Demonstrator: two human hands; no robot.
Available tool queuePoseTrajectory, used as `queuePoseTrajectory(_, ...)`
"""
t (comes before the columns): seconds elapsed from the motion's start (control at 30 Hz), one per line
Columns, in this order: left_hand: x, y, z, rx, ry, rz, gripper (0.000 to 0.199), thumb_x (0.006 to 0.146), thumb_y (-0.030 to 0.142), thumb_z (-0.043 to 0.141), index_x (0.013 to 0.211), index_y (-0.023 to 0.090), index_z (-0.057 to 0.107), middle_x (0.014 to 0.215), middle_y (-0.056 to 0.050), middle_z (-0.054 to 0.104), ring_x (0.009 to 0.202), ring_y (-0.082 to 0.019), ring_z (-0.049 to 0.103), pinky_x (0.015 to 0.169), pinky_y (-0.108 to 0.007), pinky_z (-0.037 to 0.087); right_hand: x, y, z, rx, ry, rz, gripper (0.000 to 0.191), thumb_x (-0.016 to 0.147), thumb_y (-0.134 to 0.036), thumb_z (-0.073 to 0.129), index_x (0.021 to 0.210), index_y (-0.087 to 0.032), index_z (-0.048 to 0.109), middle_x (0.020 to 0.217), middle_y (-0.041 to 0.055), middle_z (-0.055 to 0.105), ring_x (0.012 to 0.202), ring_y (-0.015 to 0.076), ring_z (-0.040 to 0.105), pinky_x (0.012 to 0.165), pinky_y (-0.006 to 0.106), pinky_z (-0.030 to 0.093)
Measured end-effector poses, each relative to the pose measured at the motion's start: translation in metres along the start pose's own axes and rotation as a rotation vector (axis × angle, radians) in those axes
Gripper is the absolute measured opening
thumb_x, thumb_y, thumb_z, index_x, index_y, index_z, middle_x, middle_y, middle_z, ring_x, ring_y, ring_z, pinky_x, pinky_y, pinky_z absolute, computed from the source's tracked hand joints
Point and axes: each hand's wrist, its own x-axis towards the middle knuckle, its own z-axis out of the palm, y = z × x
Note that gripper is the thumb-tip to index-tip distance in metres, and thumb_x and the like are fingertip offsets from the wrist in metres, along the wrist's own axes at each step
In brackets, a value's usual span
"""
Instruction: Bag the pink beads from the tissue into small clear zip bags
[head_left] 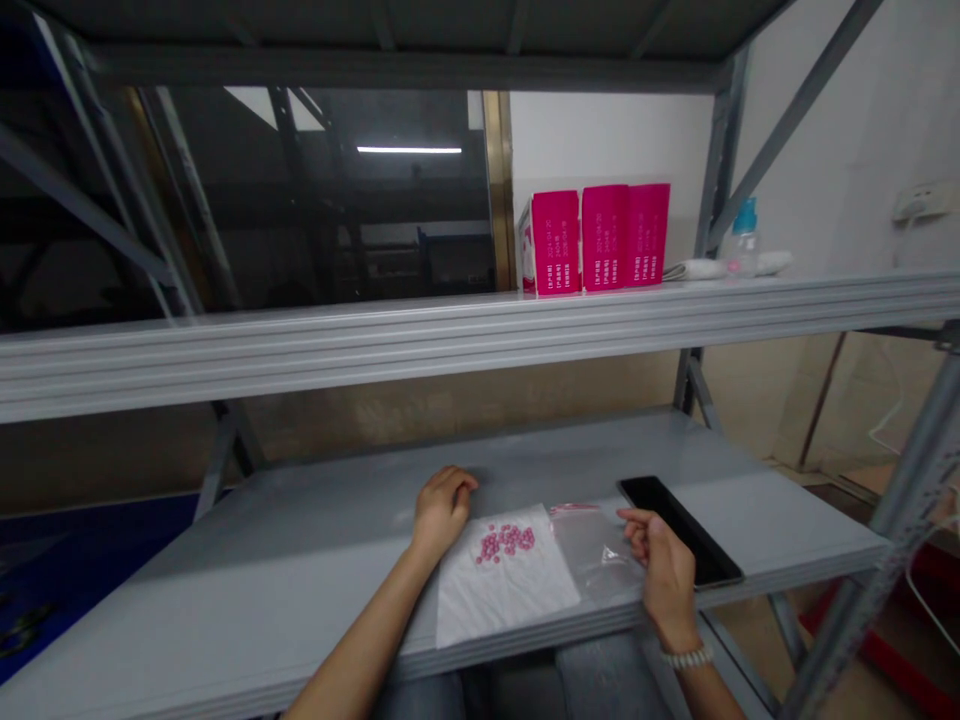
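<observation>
A white cloth or tissue (502, 600) lies flat on the lower grey shelf, with many small round pink beads or pills (491, 545) loosely scattered on its upper part. My left hand (441, 510) rests at the cloth's upper left corner, fingers loosely bent and apart from the thumb, with nothing visible in it. A clear zip bag (592, 550) with a pink seal strip lies against the cloth's right side. Over the bag's right edge is my right hand (664, 570), open, its fingers half bent and seemingly holding nothing. Just behind that hand lies a black tablet (679, 525).
Several bright pink boxes (604, 240) stand on the upper shelf (337, 345), whose thick front edge crosses above the hands. Right of them are a spray bottle (742, 245) with a blue top and white cloths (697, 269). A metal post (892, 520) rises at right.
</observation>
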Motion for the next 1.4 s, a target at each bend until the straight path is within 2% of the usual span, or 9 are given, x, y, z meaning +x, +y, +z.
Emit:
queuePoseTrajectory(0.27,-0.003,0.001,0.006,-0.029,0.015,0.004,0.026,0.077,0.011,0.042,0.070,0.021,0.065,0.073,-0.004,0.068,0.075,-0.021,0.065,0.073,-0.031,0.050,-0.002,-0.002,0.003,-0.030,0.049,-0.019,0.060,0.091,-0.064,0.038,0.082,-0.013,0.069,0.061,0.0013,0.055,0.051,0.0140,0.045,0.048,0.027,0.038)
queuePoseTrajectory(0.5,-0.005,0.008,0.008,-0.029,0.048,-0.021,0.025,0.077,0.011,0.043,0.069,0.021,0.065,0.073,-0.004,0.069,0.075,-0.021,0.065,0.075,-0.032,0.049,0.000,-0.002,0.003,-0.106,0.071,-0.019,0.064,0.089,-0.067,0.038,0.076,-0.013,0.070,0.060,0.0028,0.057,0.050,0.0151,0.050,0.048,0.027,0.040)
queuePoseTrajectory(0.73,-0.009,0.012,0.010,-0.019,0.107,-0.071,0.023,0.076,0.012,0.044,0.067,0.022,0.063,0.071,-0.003,0.069,0.073,-0.022,0.065,0.073,-0.033,0.049,-0.004,-0.002,0.006,-0.189,0.108,-0.048,0.061,0.088,-0.067,0.041,0.073,-0.016,0.071,0.062,0.0041,0.059,0.060,0.0199,0.057,0.055,0.029,0.044)
queuePoseTrajectory(0.9,-0.010,0.007,0.011,-0.013,0.142,-0.103,0.022,0.076,0.013,0.043,0.066,0.023,0.061,0.068,-0.002,0.069,0.069,-0.022,0.066,0.068,-0.032,0.049,-0.008,-0.004,0.007,-0.230,0.109,-0.066,0.057,0.092,-0.062,0.039,0.075,-0.017,0.070,0.063,0.0041,0.059,0.063,0.0206,0.058,0.058,0.030,0.044)
queuePoseTrajectory(1.07,-0.007,0.000,0.011,0.000,0.163,-0.106,0.022,0.076,0.015,0.043,0.067,0.022,0.061,0.068,-0.002,0.069,0.068,-0.022,0.066,0.067,-0.032,0.050,-0.009,-0.004,0.006,-0.247,0.077,-0.064,0.055,0.095,-0.057,0.036,0.075,-0.018,0.069,0.063,0.0041,0.059,0.061,0.0197,0.057,0.055,0.029,0.043)
queuePoseTrajectory(1.23,-0.005,-0.004,0.003,0.060,0.202,-0.101,0.022,0.077,0.015,0.044,0.067,0.023,0.062,0.069,-0.003,0.069,0.070,-0.022,0.065,0.070,-0.033,0.048,-0.008,-0.007,0.004,-0.251,0.035,-0.050,0.056,0.094,-0.058,0.036,0.073,-0.018,0.069,0.060,0.0041,0.059,0.057,0.0196,0.056,0.053,0.029,0.042)
queuePoseTrajectory(1.4,-0.007,-0.010,-0.003,0.139,0.209,-0.072,0.023,0.077,0.013,0.045,0.064,0.023,0.062,0.066,-0.002,0.066,0.069,-0.021,0.062,0.071,-0.033,0.047,-0.008,-0.008,0.001,-0.234,0.024,0.023,0.054,0.091,-0.059,0.040,0.075,-0.018,0.070,0.060,0.0039,0.062,0.056,0.0197,0.057,0.052,0.028,0.042)
